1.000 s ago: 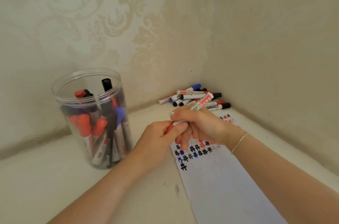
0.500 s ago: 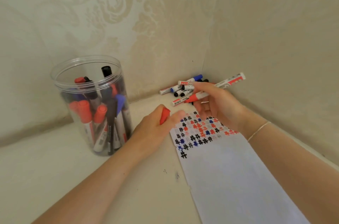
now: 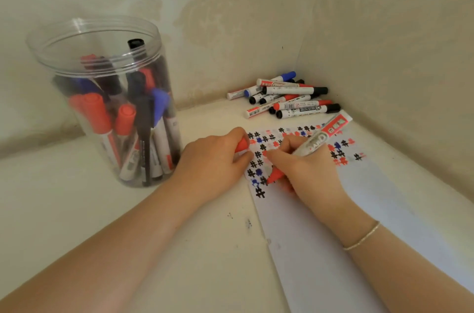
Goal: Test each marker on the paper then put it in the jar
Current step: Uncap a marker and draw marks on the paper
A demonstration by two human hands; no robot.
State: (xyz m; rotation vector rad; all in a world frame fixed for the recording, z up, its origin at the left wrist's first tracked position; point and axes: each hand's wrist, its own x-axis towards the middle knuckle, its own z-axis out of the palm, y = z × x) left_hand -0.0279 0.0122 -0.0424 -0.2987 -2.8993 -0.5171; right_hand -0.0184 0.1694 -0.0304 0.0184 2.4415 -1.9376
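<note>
On smooth paper [image 3: 320, 248] | right fingers [image 3: 284, 158] pinch cylindrical marker [image 3: 313, 144] | left fingers [image 3: 239, 138] curl round red cap [image 3: 242, 144]

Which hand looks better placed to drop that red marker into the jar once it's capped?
Probably the left hand: it holds the red cap and lies nearer the jar. The right hand grips the red marker, farther away.

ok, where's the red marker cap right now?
In the head view, the red marker cap is gripped in the left hand, at the left edge of the white paper sheet, right of the clear plastic jar.
</note>
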